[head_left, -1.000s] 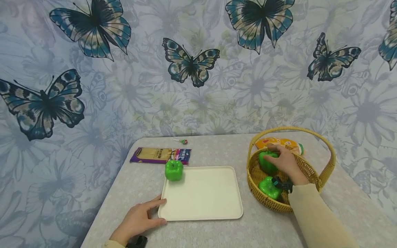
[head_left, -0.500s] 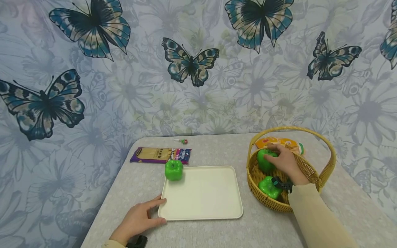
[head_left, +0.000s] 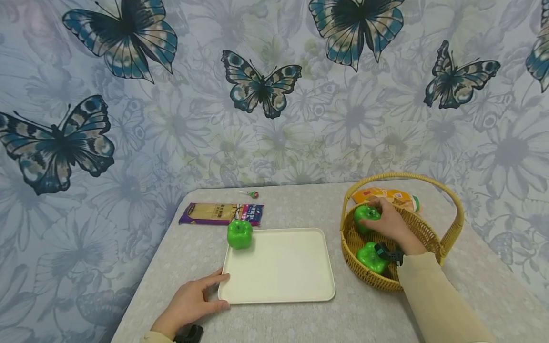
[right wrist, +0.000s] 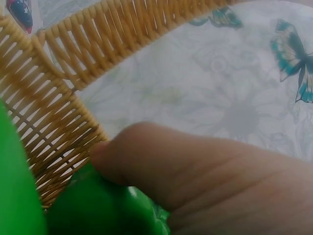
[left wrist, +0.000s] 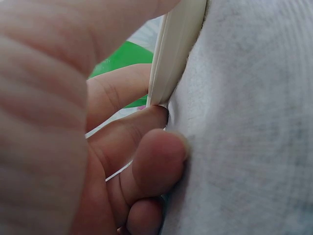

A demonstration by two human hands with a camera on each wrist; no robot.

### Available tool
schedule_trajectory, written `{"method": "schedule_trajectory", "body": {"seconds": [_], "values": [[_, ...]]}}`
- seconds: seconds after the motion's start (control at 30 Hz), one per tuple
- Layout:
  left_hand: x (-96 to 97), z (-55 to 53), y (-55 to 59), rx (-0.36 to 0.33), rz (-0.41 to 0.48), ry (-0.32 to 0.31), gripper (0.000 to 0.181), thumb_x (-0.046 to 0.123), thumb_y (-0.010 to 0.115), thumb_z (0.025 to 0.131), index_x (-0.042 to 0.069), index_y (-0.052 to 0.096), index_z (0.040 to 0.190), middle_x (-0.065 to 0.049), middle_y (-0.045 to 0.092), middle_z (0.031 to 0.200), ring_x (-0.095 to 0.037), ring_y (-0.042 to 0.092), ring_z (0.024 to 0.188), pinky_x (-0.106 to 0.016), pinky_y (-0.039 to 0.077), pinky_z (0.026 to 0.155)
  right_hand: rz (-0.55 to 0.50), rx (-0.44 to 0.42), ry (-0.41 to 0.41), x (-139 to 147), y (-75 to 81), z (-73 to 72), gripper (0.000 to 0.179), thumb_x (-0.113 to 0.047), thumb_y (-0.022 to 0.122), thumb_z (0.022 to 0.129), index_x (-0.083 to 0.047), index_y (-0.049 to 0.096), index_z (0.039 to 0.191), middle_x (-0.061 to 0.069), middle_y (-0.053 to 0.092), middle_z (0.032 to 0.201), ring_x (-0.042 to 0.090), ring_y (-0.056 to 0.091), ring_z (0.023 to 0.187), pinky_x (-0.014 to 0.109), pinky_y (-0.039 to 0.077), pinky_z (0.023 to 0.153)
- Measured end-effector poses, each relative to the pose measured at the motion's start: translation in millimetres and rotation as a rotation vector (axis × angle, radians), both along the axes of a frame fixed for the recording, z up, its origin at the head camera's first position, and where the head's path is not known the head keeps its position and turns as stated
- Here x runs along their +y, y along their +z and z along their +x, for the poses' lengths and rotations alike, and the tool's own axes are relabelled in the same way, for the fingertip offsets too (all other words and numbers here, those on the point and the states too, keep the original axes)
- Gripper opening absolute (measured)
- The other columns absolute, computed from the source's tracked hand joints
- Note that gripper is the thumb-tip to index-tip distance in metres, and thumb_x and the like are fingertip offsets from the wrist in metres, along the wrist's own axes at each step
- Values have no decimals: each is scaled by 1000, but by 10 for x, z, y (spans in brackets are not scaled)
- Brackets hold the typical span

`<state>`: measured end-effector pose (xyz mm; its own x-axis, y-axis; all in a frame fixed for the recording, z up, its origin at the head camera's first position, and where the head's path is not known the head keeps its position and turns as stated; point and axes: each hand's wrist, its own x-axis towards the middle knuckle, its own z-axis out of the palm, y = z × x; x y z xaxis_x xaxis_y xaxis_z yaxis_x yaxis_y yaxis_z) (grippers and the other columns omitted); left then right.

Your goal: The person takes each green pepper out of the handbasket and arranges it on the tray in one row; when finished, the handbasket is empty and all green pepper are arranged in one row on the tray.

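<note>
A green bell pepper [head_left: 365, 219] sits in the back of a wicker basket [head_left: 348, 257]. My right hand [head_left: 390, 223] grips it from the right, and its thumb [right wrist: 146, 156] presses on a pepper in the right wrist view. A second bell pepper [head_left: 371, 257] lies in the basket's front, below the wrist. My left hand [head_left: 190, 300] rests at the near left corner of a cream tray [head_left: 279, 267], fingers relaxed and touching its rim; in the left wrist view fingertips meet the tray's edge [left wrist: 171, 58]. A third bell pepper [head_left: 239, 234] stands at the tray's far left corner.
Behind the tray lies a purple and gold flat packet [head_left: 220, 214], with a lollipop [head_left: 253, 194] farther back. An orange packet [head_left: 386, 196] lies behind the basket. The basket's tall handle [head_left: 452, 214] arches over my right hand. A butterfly-patterned wall rises behind the table.
The pepper in my right hand has shifted slightly left and turned within the basket. My left hand keeps its place on the tray. The head view has tilted a little.
</note>
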<state>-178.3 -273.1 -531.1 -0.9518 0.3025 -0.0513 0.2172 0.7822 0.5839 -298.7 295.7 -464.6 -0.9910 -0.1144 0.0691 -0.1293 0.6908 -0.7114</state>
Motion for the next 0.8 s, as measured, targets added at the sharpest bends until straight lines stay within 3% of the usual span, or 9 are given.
{"method": "schedule_trajectory", "body": {"seconds": [0.1,0.27,0.4,0.5,0.7,0.8], "values": [[1,2,-4,3,-4,3,78,66,82,72,32,65,140,-3,57,152,-3,46,53,-24,40,51,9,25,26,-6,3,-10,77,-35,79,92,-1,41,150,28,41,153,51,40,137,68,39,105],[9,-4,-1,7,-7,6,77,67,82,72,33,65,140,-3,57,151,-3,45,53,-24,40,50,44,72,82,-9,13,-1,74,-28,81,90,3,47,148,32,32,159,54,35,140,70,37,106],[7,-13,1,9,-6,3,77,67,82,72,33,66,140,-3,57,151,-3,46,53,-24,40,50,75,30,100,-11,16,18,77,-32,79,90,-1,45,152,34,28,159,56,34,140,71,38,103],[6,-13,2,11,-5,2,77,66,82,72,32,66,140,-3,57,151,-3,46,53,-24,40,50,72,10,109,-12,14,23,76,-30,77,91,-2,43,153,34,34,157,54,42,134,68,43,99],[12,-14,5,1,-7,10,77,67,82,72,33,65,140,-2,57,151,-3,46,53,-24,40,51,68,29,78,-9,14,21,78,-37,79,91,-3,46,152,31,36,159,51,46,134,65,44,101],[15,-8,13,-2,-3,9,77,66,83,73,33,65,140,-3,57,152,-3,46,53,-24,40,50,17,37,34,-8,33,32,82,-43,81,89,-2,47,151,29,38,158,49,47,133,63,44,102]]}}
